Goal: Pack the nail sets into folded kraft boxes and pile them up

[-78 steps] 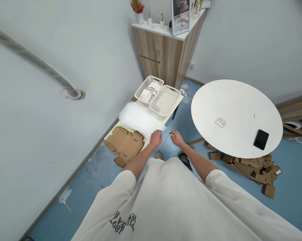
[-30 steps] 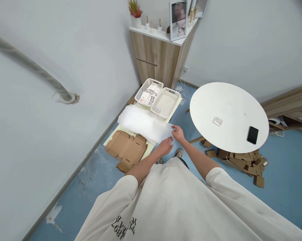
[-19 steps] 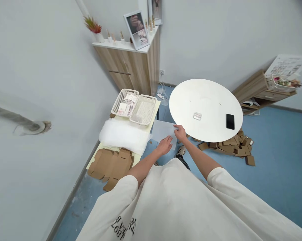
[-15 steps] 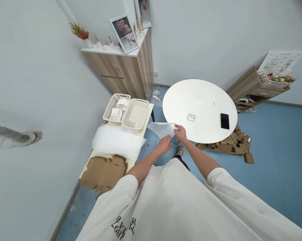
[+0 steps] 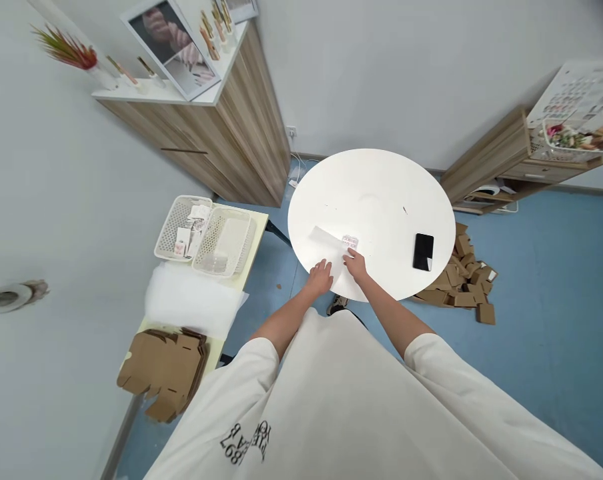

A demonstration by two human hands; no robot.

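Observation:
A thin white translucent foam sheet lies slanted over the near left part of the round white table. My left hand grips its left edge, fingers bent onto the sheet. The right edge is pinched between the thumb and fingers of my right hand. Just beyond my right fingertips, a small clear case with a pinkish pattern rests on the table, close against the sheet.
A black phone lies on the table's right side. The side table at left bears two white baskets, stacked foam sheets and flat brown cardboard boxes. Small cartons are heaped on the floor at right. A wooden cabinet stands behind.
Both hands have carried the foam sheet from beside the table onto its near left part, next to the clear case. My view has shifted, so the table appears farther left.

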